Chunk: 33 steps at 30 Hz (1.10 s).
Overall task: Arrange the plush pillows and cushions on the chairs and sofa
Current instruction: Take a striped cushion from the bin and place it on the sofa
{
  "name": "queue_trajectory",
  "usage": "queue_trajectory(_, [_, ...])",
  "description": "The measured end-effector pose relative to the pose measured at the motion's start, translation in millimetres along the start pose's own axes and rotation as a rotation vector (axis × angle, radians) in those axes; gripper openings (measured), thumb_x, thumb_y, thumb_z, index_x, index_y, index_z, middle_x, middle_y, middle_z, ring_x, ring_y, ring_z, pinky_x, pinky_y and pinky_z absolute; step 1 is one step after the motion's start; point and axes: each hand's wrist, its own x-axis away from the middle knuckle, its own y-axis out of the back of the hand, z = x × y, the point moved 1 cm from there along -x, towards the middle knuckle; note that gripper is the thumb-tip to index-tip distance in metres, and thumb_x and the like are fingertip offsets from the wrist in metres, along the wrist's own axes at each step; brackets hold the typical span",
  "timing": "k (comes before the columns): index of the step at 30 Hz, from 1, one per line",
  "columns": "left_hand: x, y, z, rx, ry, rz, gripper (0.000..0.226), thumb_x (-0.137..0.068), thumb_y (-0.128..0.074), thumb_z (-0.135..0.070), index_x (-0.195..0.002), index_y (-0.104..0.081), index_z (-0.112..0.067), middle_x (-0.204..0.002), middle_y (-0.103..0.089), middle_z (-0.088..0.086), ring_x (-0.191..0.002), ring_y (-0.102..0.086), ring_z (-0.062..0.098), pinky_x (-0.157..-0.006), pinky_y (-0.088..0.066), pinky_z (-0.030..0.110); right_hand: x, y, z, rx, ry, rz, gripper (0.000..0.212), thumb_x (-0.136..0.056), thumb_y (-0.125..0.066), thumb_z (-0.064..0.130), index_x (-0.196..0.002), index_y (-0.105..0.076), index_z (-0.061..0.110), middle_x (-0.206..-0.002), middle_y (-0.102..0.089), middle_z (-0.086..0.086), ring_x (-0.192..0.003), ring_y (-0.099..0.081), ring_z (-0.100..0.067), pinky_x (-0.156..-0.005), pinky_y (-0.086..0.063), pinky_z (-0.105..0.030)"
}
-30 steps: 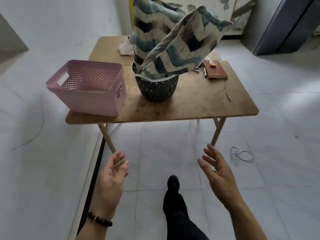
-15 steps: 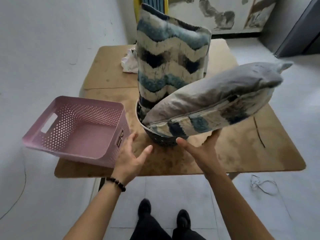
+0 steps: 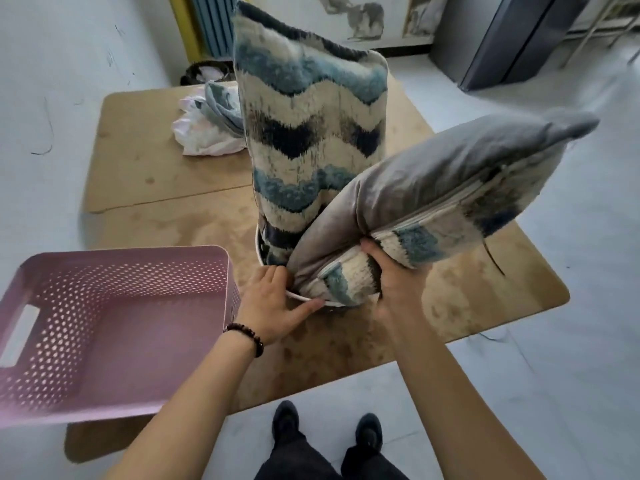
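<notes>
On the table (image 3: pixel 145 174) at twelve o'clock from where I stand, two plush pillows are stuffed end-down into a small round basket (image 3: pixel 260 252), of which I can see little more than a strip of white rim. My right hand (image 3: pixel 394 285) is closed around the lower end of the leaning pillow (image 3: pixel 433 188), thumb pressed into its seam and fingers wrapped beneath, so I have a firm pinch but only on one corner. My left hand (image 3: pixel 272 306) is half open, fingers curled at the basket's rim beside that same corner, thumb lying along the rim; it seems to be steadying the basket, not gripping any fabric.

The leaning pillow fans out toward two o'clock, most of its bulk well beyond my grip. The upright pillow (image 3: pixel 311 133) stands at twelve o'clock, touching the leaning one low down.

I judge the main risk to be dragging: both pillows are wedged together, so pulling one could tip the basket or topple the upright pillow toward the crumpled cloth (image 3: pixel 204 129) at eleven o'clock. A one-corner grip could also let the heavy end sag and slip. The pink crate (image 3: pixel 114 327) at nine o'clock sits close to my left wrist and could be knocked.
</notes>
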Motion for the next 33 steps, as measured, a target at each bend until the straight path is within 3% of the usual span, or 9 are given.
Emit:
queue_trajectory(3, [-1.8, -1.2, -2.0, -0.016, -0.018, 0.034, 0.069, -0.072, -0.035, -0.093, -0.082, -0.044, -0.025, -0.083, -0.049, -0.006, -0.101, -0.047, 0.024, -0.087, -0.044, 0.041, -2.2, -3.8, 16.3, -0.148, -0.149, 0.081, 0.048, -0.061, -0.090, -0.001, -0.106, -0.074, 0.005, -0.107, -0.077, -0.010, -0.102, -0.073, -0.033, -0.080, -0.061, -0.047])
queue_trajectory(7, [-5.7, 0.7, -7.0, -0.090, -0.024, 0.074, 0.079, -0.064, -0.013, -0.101, -0.073, -0.052, -0.032, -0.083, -0.049, -0.006, -0.101, -0.048, 0.027, -0.091, -0.040, 0.039, 2.8, -1.3, 45.8, -0.243, -0.197, 0.193, 0.017, -0.074, -0.080, -0.002, -0.084, -0.074, 0.011, -0.088, -0.078, -0.009, -0.079, -0.076, -0.028, -0.060, -0.059, -0.034])
queue_trajectory(11, [-13.3, 2.3, -18.2, -0.061, 0.014, 0.064, 0.074, -0.062, -0.016, -0.102, -0.065, -0.053, -0.037, -0.079, -0.044, -0.012, -0.097, -0.047, 0.025, -0.087, -0.040, 0.039, 14.3, 7.1, 66.0, -0.291, -0.083, 0.248, 0.031, -0.073, -0.080, -0.004, -0.100, -0.073, 0.007, -0.097, -0.078, -0.011, -0.082, -0.076, -0.028, -0.064, -0.060, -0.036])
queue_trajectory(15, [-18.5, -3.7, -30.9, 0.037, 0.071, 0.076, 0.049, -0.069, -0.046, -0.091, -0.066, -0.055, -0.043, -0.082, -0.047, -0.013, -0.101, -0.048, 0.024, -0.090, -0.044, 0.037, 28.7, 11.6, 86.4, -0.208, 0.113, 0.259, 0.042, -0.066, -0.084, -0.007, -0.106, -0.074, 0.004, -0.103, -0.079, -0.007, -0.096, -0.076, -0.026, -0.078, -0.062, -0.042])
queue_trajectory(19, [-25.4, -9.7, -43.3, 0.118, 0.118, 0.035, 0.072, -0.062, -0.045, -0.094, -0.082, -0.073, -0.031, -0.091, -0.058, -0.008, -0.102, -0.053, 0.024, -0.088, -0.048, 0.034, 42.9, 16.8, 117.5, -0.146, 0.324, 0.320, 0.048, -0.059, -0.085, -0.012, -0.097, -0.073, 0.015, -0.094, -0.079, 0.010, -0.090, -0.075, -0.010, -0.077, -0.063, -0.034])
queue_trajectory(22, [-28.6, -13.8, -54.2, 0.064, 0.121, 0.099, 0.062, -0.069, -0.048, -0.092, -0.075, -0.065, -0.034, -0.092, -0.060, -0.005, -0.101, -0.048, 0.024, -0.090, -0.045, 0.037, 49.0, 28.8, 137.8, -0.107, 0.466, 0.343, 0.055, -0.051, -0.086, -0.004, -0.101, -0.072, 0.015, -0.093, -0.079, 0.015, -0.092, -0.074, -0.008, -0.077, -0.061, -0.030])
queue_trajectory(25, [-26.5, -21.7, -61.0, -0.010, 0.120, 0.167, 0.067, -0.068, -0.041, -0.095, -0.074, -0.056, -0.029, -0.085, -0.055, -0.008, -0.098, -0.043, 0.022, -0.085, -0.042, 0.038, 48.7, 48.7, 166.8, -0.131, 0.597, 0.321, 0.052, -0.061, -0.081, -0.010, -0.102, -0.069, 0.019, -0.098, -0.078, 0.009, -0.100, -0.073, -0.017, -0.078, -0.059, -0.030])
queue_trajectory(28, [-25.7, -23.6, -61.6, 0.016, 0.119, 0.177, 0.058, -0.074, -0.053, -0.085, -0.084, -0.057, -0.028, -0.092, -0.057, -0.008, -0.101, -0.044, 0.019, -0.082, -0.041, 0.033, 51.7, 72.7, 196.4, -0.161, 0.700, 0.275, 0.052, -0.072, -0.076, -0.010, -0.117, -0.064, 0.012, -0.108, -0.077, 0.005, -0.108, -0.071, -0.023, -0.082, -0.060, -0.038])
queue_trajectory(33, [-25.0, 12.3, -102.3, 0.366, -0.087, -0.167, 0.058, -0.082, -0.065, -0.063, -0.123, -0.061, -0.022, -0.114, -0.059, -0.005, -0.119, -0.051, 0.023, -0.096, -0.040, 0.031, 68.7, 105.7, 198.5, -0.224, 0.688, 0.118, 0.069, -0.049, -0.092, 0.014, -0.114, -0.066, 0.015, -0.115, -0.076, 0.004, -0.109, -0.072, -0.020, -0.083, -0.060, -0.037])
